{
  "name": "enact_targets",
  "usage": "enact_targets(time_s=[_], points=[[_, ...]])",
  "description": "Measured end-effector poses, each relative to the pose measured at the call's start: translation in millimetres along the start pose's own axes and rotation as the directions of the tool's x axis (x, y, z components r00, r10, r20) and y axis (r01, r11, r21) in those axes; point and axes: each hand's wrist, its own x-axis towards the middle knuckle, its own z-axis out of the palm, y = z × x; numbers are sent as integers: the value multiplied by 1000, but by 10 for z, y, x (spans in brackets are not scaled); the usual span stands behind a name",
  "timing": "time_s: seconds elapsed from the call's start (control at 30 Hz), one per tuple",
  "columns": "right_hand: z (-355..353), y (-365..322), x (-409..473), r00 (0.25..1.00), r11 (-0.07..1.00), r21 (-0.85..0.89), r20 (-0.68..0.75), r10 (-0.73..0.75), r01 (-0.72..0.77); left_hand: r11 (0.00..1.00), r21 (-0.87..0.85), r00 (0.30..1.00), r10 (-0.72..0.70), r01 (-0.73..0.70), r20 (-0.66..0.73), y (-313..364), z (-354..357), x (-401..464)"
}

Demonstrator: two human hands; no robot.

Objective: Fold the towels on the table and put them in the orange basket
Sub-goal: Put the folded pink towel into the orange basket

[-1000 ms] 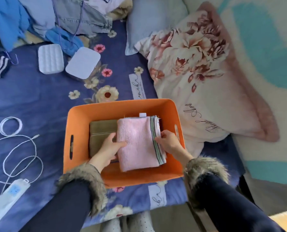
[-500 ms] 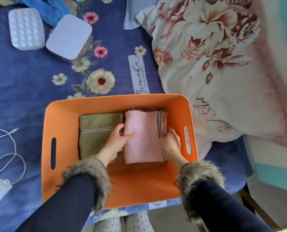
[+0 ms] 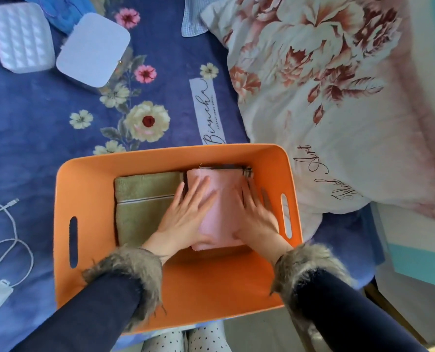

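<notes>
1. Currently, in the head view, the folded pink towel (image 3: 221, 209) lies on a stack inside the orange basket (image 3: 89, 250), just beside the olive towel (image 3: 142, 207).
2. Left hand (image 3: 186, 219) and right hand (image 3: 255, 219) press flat on it, fingers straight, grasping nothing.
3. Handling judgement: soft, light, limp; support both side edges so the folds hold.

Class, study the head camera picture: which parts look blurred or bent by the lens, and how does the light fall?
Head view: soft, even daylight, no hard shadows or glare; the right hand is smeared by motion blur, the left hand less so; the wide lens bows the basket rim and stretches the pillow; the pink towel and green towel stay fairly sharp.
</notes>
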Motion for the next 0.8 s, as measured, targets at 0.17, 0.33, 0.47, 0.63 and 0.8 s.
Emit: enact_targets(time_s=[0.17, 0.33, 0.47, 0.63, 0.8], points=[[198, 68, 397, 998, 994, -112, 58, 7, 0, 993, 91, 997, -78, 75, 28, -148, 190, 206], [388, 159, 632, 998, 995, -96, 46, -35, 39, 989, 64, 991, -134, 132, 23, -162, 341, 353], [311, 109, 583, 999, 998, -44, 40, -32, 34, 985, 103, 988, -144, 138, 51, -141, 290, 352], [-79, 40, 184, 997, 987, 147, 46, -69, 62, 988, 13, 980, -157, 157, 123, -112, -116, 160], [-608, -43, -425, 992, 920, 392, -125, 33, 18, 951, -189, 967, -254, 243, -36, 46, -654, -376]])
